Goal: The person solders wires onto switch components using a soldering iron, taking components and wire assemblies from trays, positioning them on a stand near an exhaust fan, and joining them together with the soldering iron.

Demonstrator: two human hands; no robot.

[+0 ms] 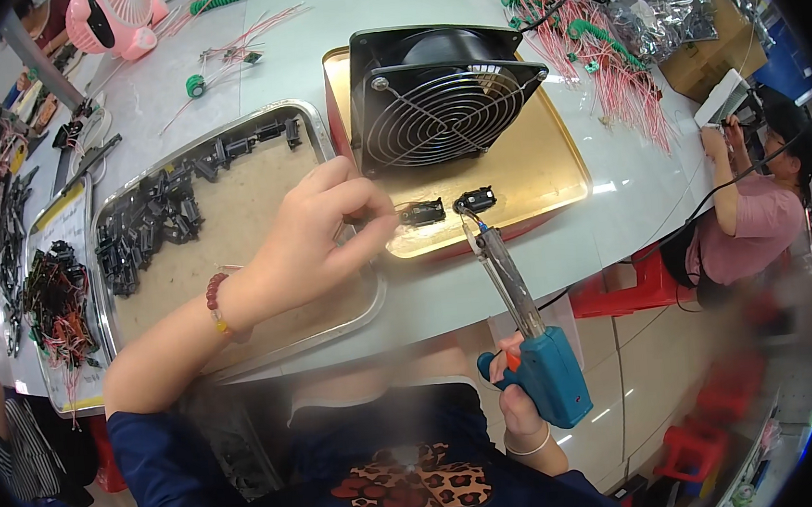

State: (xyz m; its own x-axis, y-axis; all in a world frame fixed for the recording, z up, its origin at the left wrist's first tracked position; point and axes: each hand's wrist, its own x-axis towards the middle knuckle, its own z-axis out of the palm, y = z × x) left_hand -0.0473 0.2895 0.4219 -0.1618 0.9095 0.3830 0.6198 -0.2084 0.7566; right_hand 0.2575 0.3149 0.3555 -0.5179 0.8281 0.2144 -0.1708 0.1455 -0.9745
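Note:
My right hand (521,409) is wrapped round the handle of a teal trigger-type soldering gun (554,376). Its long metal barrel reaches up to the gold-coloured tray lid (538,160), the tip at the near end of a small black plastic part (477,200). A second black part (425,212) lies just left of it, with thin wires beside it. Over the lid's left edge, my left hand (322,237) has thumb and fingers pinched close to that second part. What sits between its fingertips, if anything, is too small to tell.
A black fan with a wire grille (443,120) stands on the lid. At left, a metal tray (340,322) holds several black parts; a smaller tray bears wired boards (60,293). Red-white wire bundles (593,73) lie at back right. A person in pink (750,209) sits at right.

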